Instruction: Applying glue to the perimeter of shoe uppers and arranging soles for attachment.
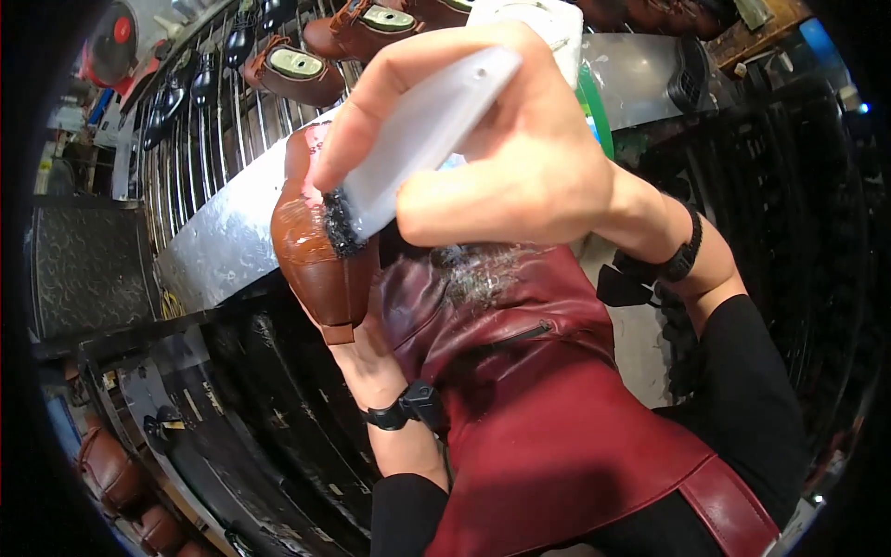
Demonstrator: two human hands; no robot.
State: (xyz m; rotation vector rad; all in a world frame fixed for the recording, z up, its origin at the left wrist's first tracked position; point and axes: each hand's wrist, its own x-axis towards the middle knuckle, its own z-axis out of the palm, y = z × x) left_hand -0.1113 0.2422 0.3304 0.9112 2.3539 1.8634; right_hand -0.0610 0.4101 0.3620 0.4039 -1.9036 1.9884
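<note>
My right hand is closed round the white plastic handle of a brush. The brush's black bristles touch the side of a brown leather shoe. Around the bristles the leather looks wet and glossy, and a pinkish area shows farther up the shoe. My left hand holds the shoe from below, its fingers mostly hidden behind it. The shoe is tilted, with its narrow tab end toward me.
A metal worktop lies beyond the shoe. Behind it, several brown and black shoes rest on a rack of metal bars. A white container stands beyond my right hand. Dark panels run below the worktop; a red apron covers my front.
</note>
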